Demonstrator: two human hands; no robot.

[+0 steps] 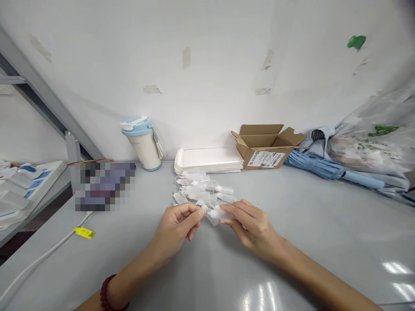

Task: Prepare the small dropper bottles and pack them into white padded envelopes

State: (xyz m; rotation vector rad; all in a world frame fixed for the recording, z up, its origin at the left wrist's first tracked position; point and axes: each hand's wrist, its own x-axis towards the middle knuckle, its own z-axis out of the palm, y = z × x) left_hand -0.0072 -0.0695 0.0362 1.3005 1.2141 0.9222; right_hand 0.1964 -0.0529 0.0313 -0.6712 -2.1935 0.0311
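Between the thumb and fingers of my right hand (251, 222) lies a small translucent dropper bottle (223, 213), on its side with the nozzle end toward the left. My left hand (181, 222) is pinched at that nozzle end; what its fingertips hold is too small to make out. Just beyond both hands a loose pile of similar dropper bottles (196, 190) with thin looped cap straps lies on the grey table (155, 268). One more bottle partly shows beneath the fingers.
Behind the pile is a stack of white padded envelopes (210, 159). An open cardboard box (264, 149) stands to its right, beside a folded blue umbrella (317, 165) and a plastic bag (372, 134). At left are a tumbler (142, 144), a blurred-out device (105, 185) and a white cable (48, 252).
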